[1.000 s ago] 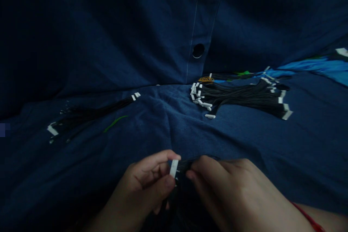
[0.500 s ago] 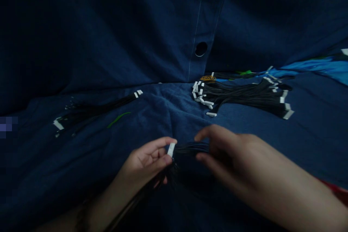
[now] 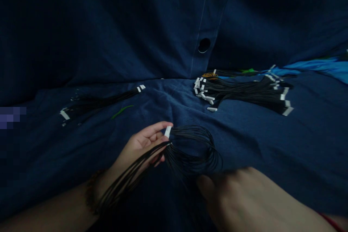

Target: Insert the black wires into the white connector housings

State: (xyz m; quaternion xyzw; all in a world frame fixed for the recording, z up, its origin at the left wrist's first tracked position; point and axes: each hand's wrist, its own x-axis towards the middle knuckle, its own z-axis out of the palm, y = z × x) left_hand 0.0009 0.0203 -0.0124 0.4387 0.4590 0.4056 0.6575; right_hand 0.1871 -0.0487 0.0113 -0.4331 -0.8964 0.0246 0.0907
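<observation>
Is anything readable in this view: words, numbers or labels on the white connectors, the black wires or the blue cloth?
Nothing can be read.
The white connector in the left hand shows no legible marking.
The white connectors on the wire bundle are too small to read.
The black wires and blue cloth show no legible lettering.

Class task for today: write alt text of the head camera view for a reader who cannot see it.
Two bare hands work a looped bundle of thin black wires: the left hand pinches a white connector, while the blurred right hand sits at the loop's lower edge. More black wire bundles with white connectors lie beyond on rumpled dark blue cloth.
</observation>
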